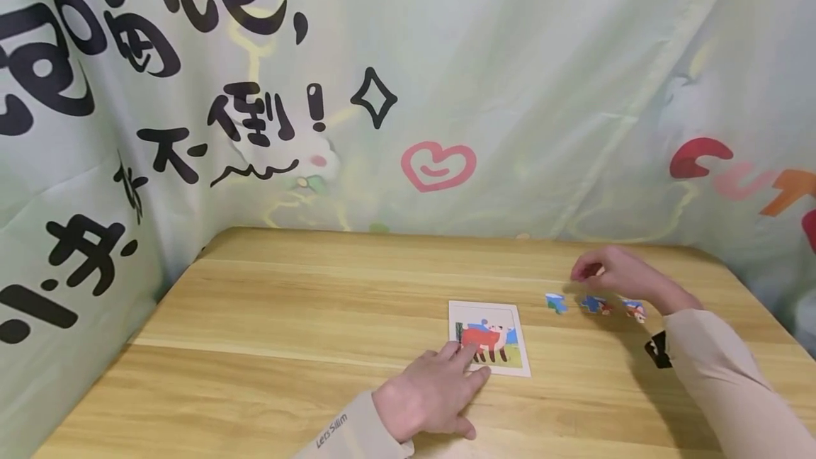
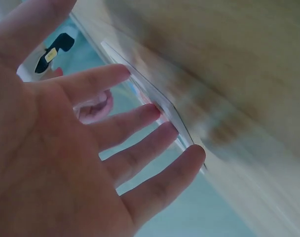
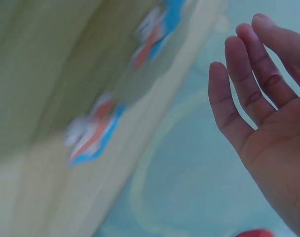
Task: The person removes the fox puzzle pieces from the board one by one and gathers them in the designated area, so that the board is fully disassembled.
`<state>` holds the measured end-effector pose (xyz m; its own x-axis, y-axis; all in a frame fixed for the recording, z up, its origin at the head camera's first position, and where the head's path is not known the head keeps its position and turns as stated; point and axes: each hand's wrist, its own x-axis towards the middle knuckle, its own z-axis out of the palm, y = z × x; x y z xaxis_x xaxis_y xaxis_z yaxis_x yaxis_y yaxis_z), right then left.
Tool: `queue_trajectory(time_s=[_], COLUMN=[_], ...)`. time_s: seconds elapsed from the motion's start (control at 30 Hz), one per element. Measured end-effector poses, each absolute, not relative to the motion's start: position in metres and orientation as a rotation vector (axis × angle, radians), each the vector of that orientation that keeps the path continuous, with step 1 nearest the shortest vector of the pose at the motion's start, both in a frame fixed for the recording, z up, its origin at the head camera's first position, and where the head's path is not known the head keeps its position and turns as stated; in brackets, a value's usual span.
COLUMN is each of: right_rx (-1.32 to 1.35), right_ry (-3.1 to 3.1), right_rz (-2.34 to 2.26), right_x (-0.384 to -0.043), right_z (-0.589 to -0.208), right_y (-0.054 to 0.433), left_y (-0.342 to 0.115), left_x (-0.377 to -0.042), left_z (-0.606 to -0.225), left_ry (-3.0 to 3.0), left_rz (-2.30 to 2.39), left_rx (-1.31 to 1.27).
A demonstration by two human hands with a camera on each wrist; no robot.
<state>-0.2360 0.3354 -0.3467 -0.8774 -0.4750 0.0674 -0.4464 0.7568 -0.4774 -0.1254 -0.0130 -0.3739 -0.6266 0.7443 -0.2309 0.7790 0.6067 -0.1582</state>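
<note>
A small jigsaw puzzle board (image 1: 481, 309) with a red animal on it lies on the wooden table. My left hand (image 1: 430, 392) rests its spread, straight fingers on the board's lower left part. In the left wrist view, the fingertips (image 2: 193, 153) lie along the edge of the thin board (image 2: 177, 118). Over the loose pieces at the right hovers my right hand (image 1: 615, 275), fingers loosely bent. The right wrist view shows nothing between its fingers (image 3: 241, 74). Below it lie a blue-and-green puzzle piece (image 1: 556, 303) and a piece (image 1: 635, 311) with red and white.
Another puzzle piece (image 1: 593, 303) lies between those two. A black device (image 1: 659, 350) sits at the right wrist. Behind the wooden table (image 1: 287, 303) hangs a printed curtain (image 1: 548, 91), which also runs along the left side.
</note>
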Motion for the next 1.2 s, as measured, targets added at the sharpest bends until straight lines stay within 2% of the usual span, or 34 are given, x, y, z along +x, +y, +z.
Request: queue_trajectory(time_s=[0.5, 1.2], right_rx=[-0.998, -1.075], right_ry=[2.693, 2.555], right_rz=[-0.887, -0.87], right_x=[-0.238, -0.243], right_z=[-0.338, -0.361], right_y=[0.26, 0.213], left_y=[-0.015, -0.015], left_x=[-0.127, -0.129], left_z=[-0.372, -0.375], left_ry=[2.657, 2.609], left_rz=[-0.359, -0.34], left_rx=[1.326, 1.31])
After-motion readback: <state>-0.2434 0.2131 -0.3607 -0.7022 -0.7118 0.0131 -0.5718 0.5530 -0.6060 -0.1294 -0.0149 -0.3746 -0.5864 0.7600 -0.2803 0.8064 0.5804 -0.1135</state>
